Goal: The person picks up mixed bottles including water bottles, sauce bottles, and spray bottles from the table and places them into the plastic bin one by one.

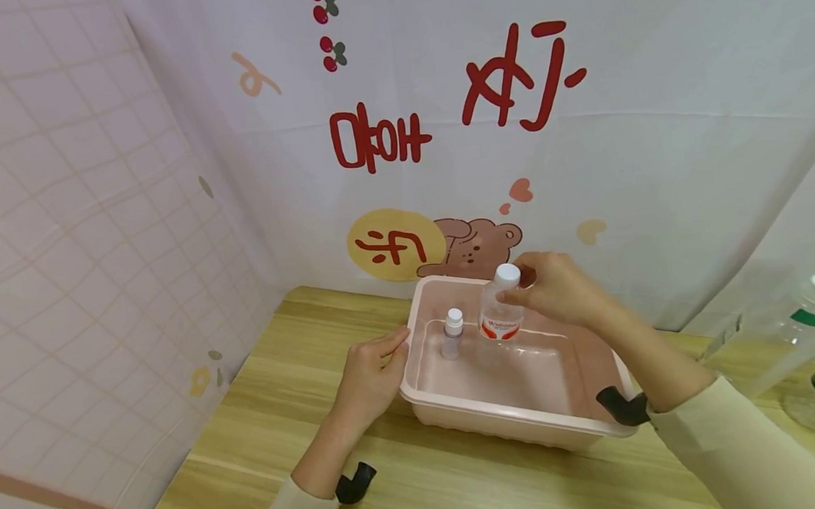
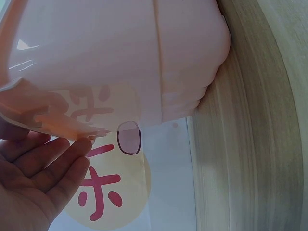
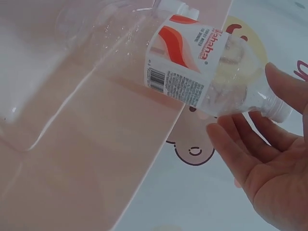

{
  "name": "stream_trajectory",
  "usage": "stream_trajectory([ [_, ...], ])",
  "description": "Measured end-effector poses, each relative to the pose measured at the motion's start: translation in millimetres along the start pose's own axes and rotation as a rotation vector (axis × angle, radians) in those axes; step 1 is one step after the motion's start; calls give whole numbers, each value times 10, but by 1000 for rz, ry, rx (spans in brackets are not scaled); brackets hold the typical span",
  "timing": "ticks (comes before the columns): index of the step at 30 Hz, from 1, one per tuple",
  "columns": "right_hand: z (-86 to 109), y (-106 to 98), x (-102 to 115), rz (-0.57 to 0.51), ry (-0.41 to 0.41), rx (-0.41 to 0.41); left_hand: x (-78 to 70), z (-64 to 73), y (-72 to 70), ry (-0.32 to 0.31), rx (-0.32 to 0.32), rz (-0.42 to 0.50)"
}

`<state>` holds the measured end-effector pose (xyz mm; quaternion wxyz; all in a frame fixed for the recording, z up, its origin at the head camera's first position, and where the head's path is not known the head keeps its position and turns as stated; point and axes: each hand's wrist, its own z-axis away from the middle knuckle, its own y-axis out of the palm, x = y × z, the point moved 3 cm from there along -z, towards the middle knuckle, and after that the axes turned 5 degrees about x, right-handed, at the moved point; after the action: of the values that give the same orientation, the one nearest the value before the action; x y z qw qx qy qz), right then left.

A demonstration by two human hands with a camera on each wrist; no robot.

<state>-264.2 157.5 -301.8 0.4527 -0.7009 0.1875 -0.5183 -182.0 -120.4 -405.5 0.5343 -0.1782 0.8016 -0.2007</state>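
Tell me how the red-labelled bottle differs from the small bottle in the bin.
The red-labelled bottle is taller and wider than the small bottle. The right hand grips the red-labelled bottle; no hand touches the small bottle. Both have white caps.

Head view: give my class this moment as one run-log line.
Left grip: touching pink bin at left rim | right grip: around clear bottle at neck, base contact unclear | small bottle: upright in bin

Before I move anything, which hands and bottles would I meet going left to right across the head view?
Left hand → small white-capped bottle → red-and-white labelled bottle → right hand → clear bottles at the right edge.
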Motion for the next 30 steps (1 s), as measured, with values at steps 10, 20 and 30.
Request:
stream_trajectory([
  [10,70,-46,30,8,-5,21,-19,-3,2,0,0,5],
  [20,154,-138,46,30,-29,22,-16,-3,13,4,-5,3],
  [30,326,-314,96,64,-33,-21,-9,4,17,-2,-2,2],
])
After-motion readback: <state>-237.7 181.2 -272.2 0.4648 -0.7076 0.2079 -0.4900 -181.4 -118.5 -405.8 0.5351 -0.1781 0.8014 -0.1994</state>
